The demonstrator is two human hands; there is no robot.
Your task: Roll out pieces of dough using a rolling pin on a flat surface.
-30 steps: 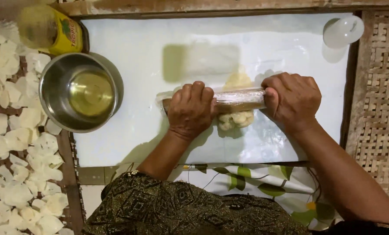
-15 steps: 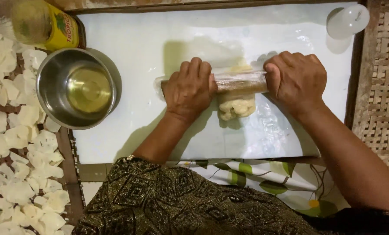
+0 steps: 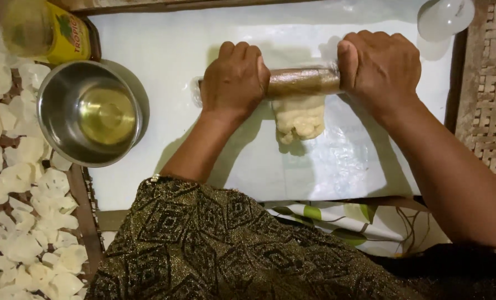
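A pale lump of dough [image 3: 299, 118] lies near the middle of the white plastic sheet [image 3: 164, 50] covering the desk, its far edge under a brown rolling pin [image 3: 302, 82]. The left hand [image 3: 235, 80] presses on the pin's left end, fingers curled over it; the right hand [image 3: 378, 69] has its fingers closed around the right end. To the left stands a steel bowl [image 3: 59, 119] holding clear yellowish oil. Behind it lies a yellow bottle [image 3: 45, 30] with a yellow label. Thin white dough rounds [image 3: 26, 244] cover the left edge. A clear glass [image 3: 445, 16] sits at the far right corner, beside a woven mat [image 3: 492, 94].
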